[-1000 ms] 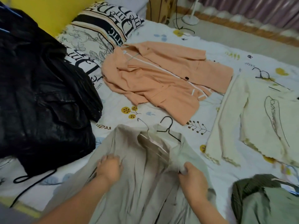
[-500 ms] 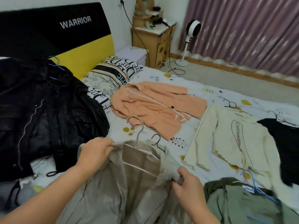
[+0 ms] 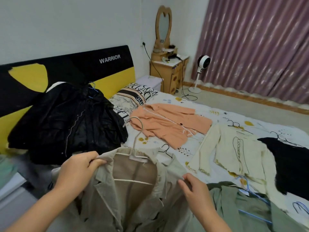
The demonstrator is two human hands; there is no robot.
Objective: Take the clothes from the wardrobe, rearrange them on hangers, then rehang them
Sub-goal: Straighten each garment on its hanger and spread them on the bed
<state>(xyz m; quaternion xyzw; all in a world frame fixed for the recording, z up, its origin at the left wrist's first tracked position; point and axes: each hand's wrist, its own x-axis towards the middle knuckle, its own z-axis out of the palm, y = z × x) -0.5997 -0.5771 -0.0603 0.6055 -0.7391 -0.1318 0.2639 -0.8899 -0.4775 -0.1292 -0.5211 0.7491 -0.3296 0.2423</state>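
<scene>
A beige linen jacket [image 3: 133, 195] hangs on a pale hanger [image 3: 135, 153] held up in front of me above the bed. My left hand [image 3: 78, 171] grips the jacket's left shoulder and collar. My right hand [image 3: 194, 188] pinches the fabric at its right shoulder. Spread on the bed behind lie an orange jacket [image 3: 167, 124], a cream knitted cardigan [image 3: 234, 153], a black garment [image 3: 291, 161] at the right and a pile of black jackets [image 3: 70, 121] on the left. A green jacket [image 3: 242, 208] on a blue hanger lies at the lower right.
A loose black hanger [image 3: 166, 150] lies on the patterned sheet [image 3: 200, 108] just beyond the beige jacket. Pillows [image 3: 133, 97] sit against the black-and-yellow headboard [image 3: 100, 67]. A wooden dresser [image 3: 170, 71], a standing fan [image 3: 200, 69] and purple curtains [image 3: 259, 47] line the far side.
Both hands have lifted the beige jacket with its hanger off the bed. My view has tilted up, bringing the headboard, dresser and curtains into sight.
</scene>
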